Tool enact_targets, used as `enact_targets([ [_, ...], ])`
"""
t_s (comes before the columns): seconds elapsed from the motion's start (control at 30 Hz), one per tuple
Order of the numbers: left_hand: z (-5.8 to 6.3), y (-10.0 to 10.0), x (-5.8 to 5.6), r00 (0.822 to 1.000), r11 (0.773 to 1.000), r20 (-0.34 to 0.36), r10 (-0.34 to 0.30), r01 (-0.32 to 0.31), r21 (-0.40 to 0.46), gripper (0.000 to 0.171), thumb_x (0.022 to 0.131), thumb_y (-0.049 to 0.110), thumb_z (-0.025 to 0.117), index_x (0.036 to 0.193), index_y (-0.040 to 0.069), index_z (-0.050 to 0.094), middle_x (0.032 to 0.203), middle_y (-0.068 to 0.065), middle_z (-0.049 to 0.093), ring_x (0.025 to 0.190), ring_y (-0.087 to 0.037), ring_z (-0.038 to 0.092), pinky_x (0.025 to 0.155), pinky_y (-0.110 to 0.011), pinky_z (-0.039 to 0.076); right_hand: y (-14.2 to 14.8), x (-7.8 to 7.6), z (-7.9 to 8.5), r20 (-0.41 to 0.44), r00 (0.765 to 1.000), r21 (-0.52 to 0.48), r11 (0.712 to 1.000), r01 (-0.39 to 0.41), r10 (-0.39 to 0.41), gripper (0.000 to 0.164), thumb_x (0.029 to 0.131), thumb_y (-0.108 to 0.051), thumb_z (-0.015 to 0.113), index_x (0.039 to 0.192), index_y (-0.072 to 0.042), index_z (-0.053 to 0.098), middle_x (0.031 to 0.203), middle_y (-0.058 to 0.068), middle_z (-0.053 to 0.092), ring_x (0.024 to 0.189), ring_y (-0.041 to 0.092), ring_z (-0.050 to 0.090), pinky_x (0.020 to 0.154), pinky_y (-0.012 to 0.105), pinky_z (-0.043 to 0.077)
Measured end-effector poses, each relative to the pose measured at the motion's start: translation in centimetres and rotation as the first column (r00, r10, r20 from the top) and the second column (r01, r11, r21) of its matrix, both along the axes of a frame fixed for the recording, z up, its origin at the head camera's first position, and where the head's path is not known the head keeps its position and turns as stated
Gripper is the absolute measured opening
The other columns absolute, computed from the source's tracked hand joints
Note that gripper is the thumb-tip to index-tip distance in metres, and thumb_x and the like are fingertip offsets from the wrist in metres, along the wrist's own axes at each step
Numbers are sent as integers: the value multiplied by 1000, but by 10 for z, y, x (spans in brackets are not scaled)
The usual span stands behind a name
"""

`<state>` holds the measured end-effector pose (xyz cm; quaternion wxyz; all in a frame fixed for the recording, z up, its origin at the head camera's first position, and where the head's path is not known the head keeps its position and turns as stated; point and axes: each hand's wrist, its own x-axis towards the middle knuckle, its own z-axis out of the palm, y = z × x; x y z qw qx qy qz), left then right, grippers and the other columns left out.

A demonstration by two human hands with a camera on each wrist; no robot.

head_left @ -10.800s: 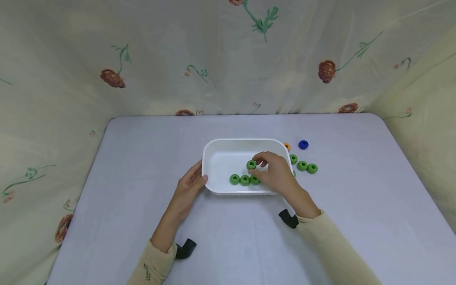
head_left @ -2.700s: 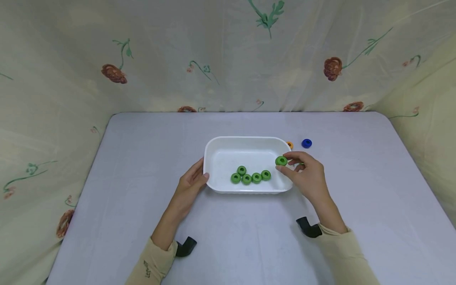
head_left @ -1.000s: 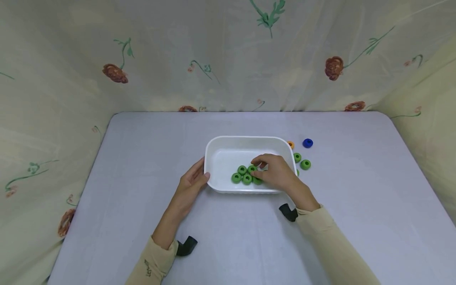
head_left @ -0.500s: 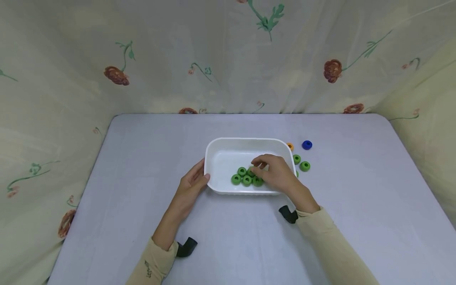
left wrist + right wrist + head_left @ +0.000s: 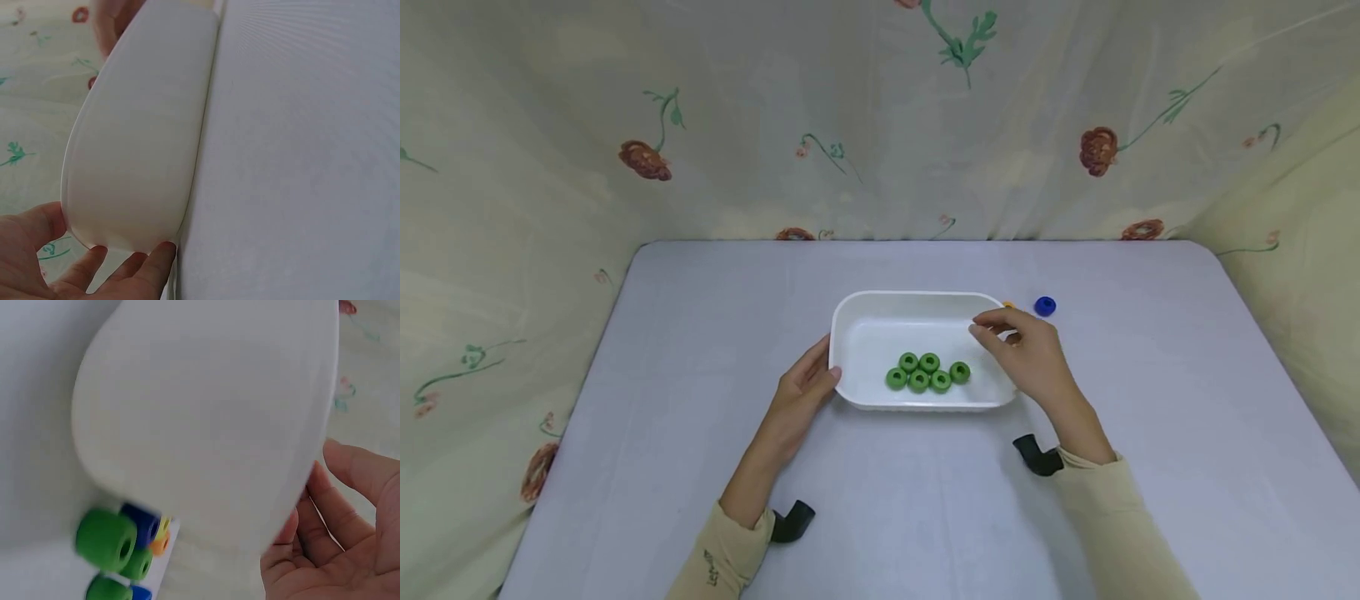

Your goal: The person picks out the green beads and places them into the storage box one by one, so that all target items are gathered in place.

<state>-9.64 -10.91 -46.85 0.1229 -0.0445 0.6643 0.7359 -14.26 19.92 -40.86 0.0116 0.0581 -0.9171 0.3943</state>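
Note:
A white rectangular tray [image 5: 880,337] stands mid-table, with several green beads [image 5: 919,382] in its front part, some in a row and two behind them. My left hand [image 5: 797,406] grips the tray's left end, thumb at the rim; in the left wrist view its fingertips [image 5: 164,251] touch the outer wall. Over the tray's right end, my right hand [image 5: 1032,354] holds nothing, its thumb and fingers apart and loosely bent. Beyond that end, the right wrist view shows loose green beads [image 5: 103,539] on the table, mostly hidden in the head view.
A blue bead [image 5: 1045,306] lies behind the right hand, and an orange bead [image 5: 1009,305] is partly covered by that hand. The right wrist view also shows a yellow bead [image 5: 164,524] and a second blue one [image 5: 141,592]. Flowered cloth [image 5: 880,150] hangs behind the table.
My right hand has left a green bead beside the others in the tray and moved right, toward the rim, without it. The left hand keeps its place on the tray.

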Motion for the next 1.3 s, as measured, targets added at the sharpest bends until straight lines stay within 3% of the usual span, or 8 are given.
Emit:
enact_targets([
  [0.13,-1,0,0,1000,1000,-4,1,-1,-1,59,102,15,58,156,17,36,164,-2,33,152,-15,33,119,-23,36,19,1,3,-5,995,-27,995,98,-98,33,100,-33,63,118,-7,71,119,14,72,108,24,63,81,14,47],
  [0.23,-1,0,0,1000,1000,-15,-6,6,-4,60,102,16,59,157,16,35,165,-5,32,153,-18,31,121,-27,35,31,3,2,6,990,-14,990,142,-141,36,100,-35,62,119,-6,71,117,14,72,110,26,63,86,22,47],
  [0.47,0,0,0,1000,1000,-16,-14,14,-9,61,102,15,58,157,15,33,165,-5,30,154,-19,30,120,-25,35,50,8,-11,31,973,16,974,227,-227,38,100,-36,61,122,-7,70,120,15,72,111,25,62,87,23,48],
  [0.73,0,-1,1,999,1000,-26,-21,21,4,61,102,15,58,157,13,32,165,-6,30,154,-20,30,119,-24,35,68,8,-31,55,954,-16,955,298,-296,37,98,-35,65,124,-9,69,116,12,72,92,-8,53,78,7,46],
  [1.07,0,-1,0,999,1000,-31,-21,21,9,61,102,14,58,157,14,33,165,-6,30,154,-20,30,120,-25,35,79,6,-43,102,927,-70,927,369,-361,37,95,-34,69,123,-9,70,104,-9,69,90,-11,54,77,10,45],
  [1.3,-2,-2,-1,999,1000,-30,-14,15,9,61,102,14,58,157,13,33,165,-6,30,154,-19,30,120,-27,35,78,5,-45,125,917,-48,921,387,-379,38,94,-32,70,124,-8,70,112,7,72,87,-9,53,70,10,46],
])
